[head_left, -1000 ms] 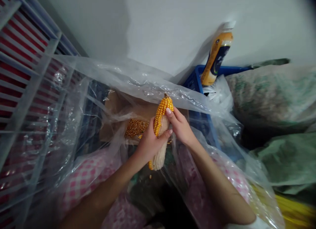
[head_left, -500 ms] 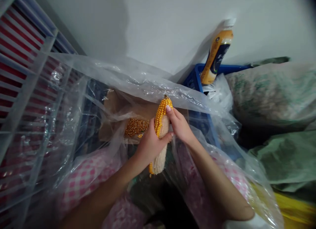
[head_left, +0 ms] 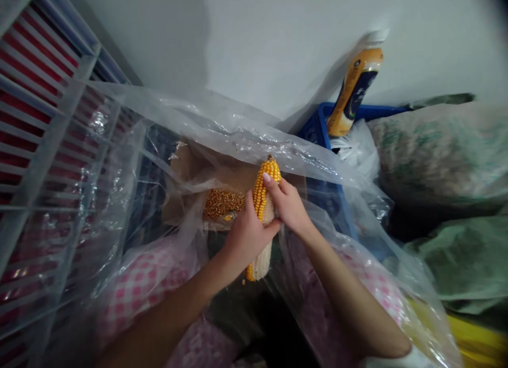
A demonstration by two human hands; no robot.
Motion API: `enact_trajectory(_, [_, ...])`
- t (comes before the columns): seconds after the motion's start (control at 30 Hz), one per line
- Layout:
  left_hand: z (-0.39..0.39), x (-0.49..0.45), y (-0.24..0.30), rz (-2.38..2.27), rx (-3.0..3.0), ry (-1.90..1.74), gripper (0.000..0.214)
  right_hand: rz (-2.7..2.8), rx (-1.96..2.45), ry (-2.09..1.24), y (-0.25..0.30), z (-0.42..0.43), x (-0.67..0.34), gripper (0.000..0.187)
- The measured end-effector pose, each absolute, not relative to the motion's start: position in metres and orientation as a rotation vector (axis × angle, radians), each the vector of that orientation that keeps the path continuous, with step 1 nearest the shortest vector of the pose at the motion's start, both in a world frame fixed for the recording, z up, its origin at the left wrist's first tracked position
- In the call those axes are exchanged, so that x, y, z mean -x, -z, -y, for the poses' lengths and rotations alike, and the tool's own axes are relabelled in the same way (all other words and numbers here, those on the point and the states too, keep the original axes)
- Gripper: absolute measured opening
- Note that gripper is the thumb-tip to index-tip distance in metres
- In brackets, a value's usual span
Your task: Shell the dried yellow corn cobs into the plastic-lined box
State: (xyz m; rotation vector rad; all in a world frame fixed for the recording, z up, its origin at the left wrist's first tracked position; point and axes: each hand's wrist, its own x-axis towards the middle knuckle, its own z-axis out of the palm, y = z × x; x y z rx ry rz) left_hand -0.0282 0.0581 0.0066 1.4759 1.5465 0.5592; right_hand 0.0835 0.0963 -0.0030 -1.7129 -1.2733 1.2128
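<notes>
Above the loose kernels [head_left: 223, 201], I grip one corn cob [head_left: 265, 199].
My left hand [head_left: 246, 236] is clamped round its middle; my right hand [head_left: 289, 205] pinches its upper part, thumb on the yellow rows.

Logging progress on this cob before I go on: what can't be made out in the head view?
Head view only:
corn cob: its middle is covered by the left hand and right hand; the far side is unseen.
loose kernels: the pile's edges are hidden by the left hand and folds of the clear plastic sheet.
bottle: label blurred, unreadable.
yellow object: cut off at the bottom right edge.
</notes>
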Motion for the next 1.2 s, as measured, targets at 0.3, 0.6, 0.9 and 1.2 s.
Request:
enact_trajectory(0.3, [-0.057,0.027,-0.004,-1.588,-1.563,-0.529,0.076,1.123,1.588,-1.352,0.003,-0.097,-0.086,0.059])
enact_trajectory(0.6, [-0.058,0.029,-0.008,-1.558,-1.462,-0.558,0.072,1.125,1.507,-1.353,0.007,-0.098,-0.082,0.053])
enact_trajectory(0.9, [-0.055,0.025,-0.005,-1.573,-1.530,-0.493,0.078,0.948,1.522,-1.443,0.002,-0.097,-0.078,0.053])
enact_trajectory(1.2, [-0.058,0.029,-0.008,-1.527,-1.443,-0.586,0.075,0.909,1.343,-1.560,0.002,-0.095,-0.080,0.048])
